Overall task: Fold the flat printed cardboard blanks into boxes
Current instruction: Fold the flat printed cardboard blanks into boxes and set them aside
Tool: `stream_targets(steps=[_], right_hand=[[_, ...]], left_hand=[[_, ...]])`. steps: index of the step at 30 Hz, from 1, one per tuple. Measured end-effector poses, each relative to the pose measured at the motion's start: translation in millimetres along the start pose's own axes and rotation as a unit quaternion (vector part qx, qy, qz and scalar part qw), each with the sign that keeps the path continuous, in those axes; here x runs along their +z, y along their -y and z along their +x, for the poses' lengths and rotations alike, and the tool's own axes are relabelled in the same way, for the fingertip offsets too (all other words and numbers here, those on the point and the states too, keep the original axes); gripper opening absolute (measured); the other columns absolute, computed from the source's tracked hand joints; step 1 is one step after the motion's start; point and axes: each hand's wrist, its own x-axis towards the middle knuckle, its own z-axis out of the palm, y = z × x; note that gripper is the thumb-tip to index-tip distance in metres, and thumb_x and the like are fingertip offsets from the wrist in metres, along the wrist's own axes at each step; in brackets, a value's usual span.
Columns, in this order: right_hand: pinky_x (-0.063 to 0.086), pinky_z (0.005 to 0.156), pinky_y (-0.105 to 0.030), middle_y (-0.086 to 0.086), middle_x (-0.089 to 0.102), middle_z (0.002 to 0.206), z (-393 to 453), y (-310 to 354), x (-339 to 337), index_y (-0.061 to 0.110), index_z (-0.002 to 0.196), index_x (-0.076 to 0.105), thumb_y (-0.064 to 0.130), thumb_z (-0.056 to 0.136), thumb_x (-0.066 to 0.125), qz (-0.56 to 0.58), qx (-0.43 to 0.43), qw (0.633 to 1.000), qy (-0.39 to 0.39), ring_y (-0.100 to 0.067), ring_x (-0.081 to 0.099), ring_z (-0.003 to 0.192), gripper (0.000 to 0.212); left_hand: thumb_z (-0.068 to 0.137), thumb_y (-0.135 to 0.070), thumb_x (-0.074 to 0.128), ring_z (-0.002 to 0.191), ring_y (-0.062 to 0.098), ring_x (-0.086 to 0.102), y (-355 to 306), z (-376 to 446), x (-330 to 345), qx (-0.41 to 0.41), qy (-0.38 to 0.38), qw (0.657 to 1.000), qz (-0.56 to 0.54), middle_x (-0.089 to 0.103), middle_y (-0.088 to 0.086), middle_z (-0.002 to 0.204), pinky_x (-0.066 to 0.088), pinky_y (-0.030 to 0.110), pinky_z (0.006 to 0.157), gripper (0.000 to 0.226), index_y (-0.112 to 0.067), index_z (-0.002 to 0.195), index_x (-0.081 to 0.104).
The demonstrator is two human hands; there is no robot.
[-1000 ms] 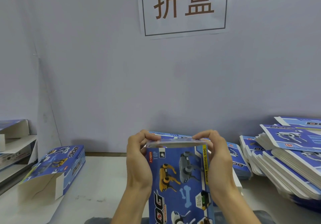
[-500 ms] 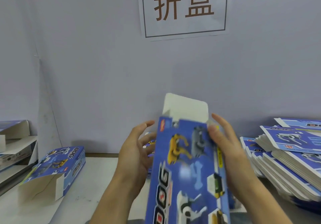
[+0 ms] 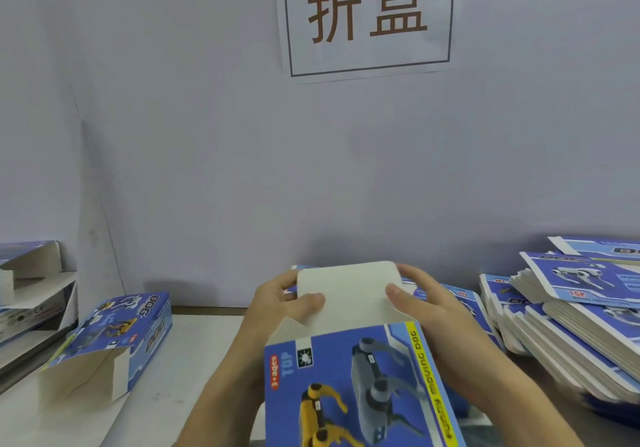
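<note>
I hold a blue printed box point(image 3: 356, 387) with yellow and grey robot dogs in front of me, its long side pointing away. Its white end flap point(image 3: 349, 294) stands open at the far end. My left hand point(image 3: 277, 308) grips the flap's left edge, thumb on the white face and fingers behind. My right hand point(image 3: 429, 311) grips the right edge the same way, its palm along the box's yellow-striped side. A pile of flat blue blanks point(image 3: 460, 304) lies just behind my hands.
A tall stack of flat blanks point(image 3: 571, 322) fills the table's right side. A folded box point(image 3: 114, 339) with an open end lies at the left. More boxes sit on a shelf point(image 3: 31, 294) at the far left. A wall with a paper sign point(image 3: 367, 16) is close behind.
The box was closed at its far end, then tipped upright with the flap sticking up. Now it lies lower again, and both hands have moved onto the open white flap.
</note>
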Motion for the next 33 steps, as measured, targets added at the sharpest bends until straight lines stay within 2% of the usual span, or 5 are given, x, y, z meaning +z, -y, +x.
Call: stream_targets(steps=[4,16,22,28,33], right_hand=[[0.053,0.053,-0.02,-0.001,0.077,0.083,1.1,1.1,3.6,0.013,0.105,0.07,0.025,0.098,0.06,-0.013,-0.014,0.998,-0.054,-0.012,0.074,0.068,0.017],[0.056,0.052,-0.027,-0.011,0.076,0.084,-6.1,7.7,9.0,0.017,0.101,0.073,0.008,0.093,0.064,0.044,-0.047,0.997,-0.032,-0.023,0.073,0.069,0.015],[0.048,0.046,-0.018,-0.006,0.069,0.065,-6.6,8.6,9.1,-0.002,0.085,0.072,-0.011,0.09,0.06,0.058,-0.051,0.996,-0.035,-0.012,0.064,0.051,0.015],[0.049,0.043,-0.017,-0.004,0.07,0.071,-4.9,15.2,-3.6,0.014,0.102,0.07,-0.004,0.093,0.061,0.051,-0.075,0.984,-0.151,-0.007,0.064,0.049,0.023],[0.055,0.056,-0.027,-0.003,0.066,0.092,-9.4,13.2,-36.6,0.028,0.097,0.066,0.012,0.096,0.062,0.187,-0.133,0.911,-0.342,-0.014,0.061,0.064,0.016]], left_hand=[[0.085,-0.006,0.077,0.081,0.023,0.07,2.1,4.6,14.0,0.005,0.044,0.998,0.035,0.073,0.003,0.091,0.058,0.038,0.077,0.028,-0.018,0.107,0.066],[0.072,-0.026,0.081,0.071,0.02,0.074,10.4,0.7,9.4,0.074,0.041,0.996,0.004,0.077,0.005,0.084,0.057,0.028,0.055,0.03,-0.024,0.1,0.072],[0.086,0.003,0.073,0.055,0.01,0.065,10.3,-0.5,10.9,0.066,0.036,0.997,0.022,0.075,0.003,0.072,0.047,0.018,0.048,0.029,-0.022,0.071,0.075],[0.096,-0.021,0.061,0.066,0.01,0.072,2.0,-7.8,22.2,0.036,0.054,0.993,-0.099,0.077,0.004,0.087,0.053,0.02,0.052,0.018,-0.018,0.113,0.065],[0.092,-0.053,0.056,0.115,0.04,0.065,4.2,-10.7,6.1,-0.03,0.152,0.981,-0.115,0.068,0.016,0.125,0.051,0.055,0.101,0.048,-0.02,0.127,0.062]])
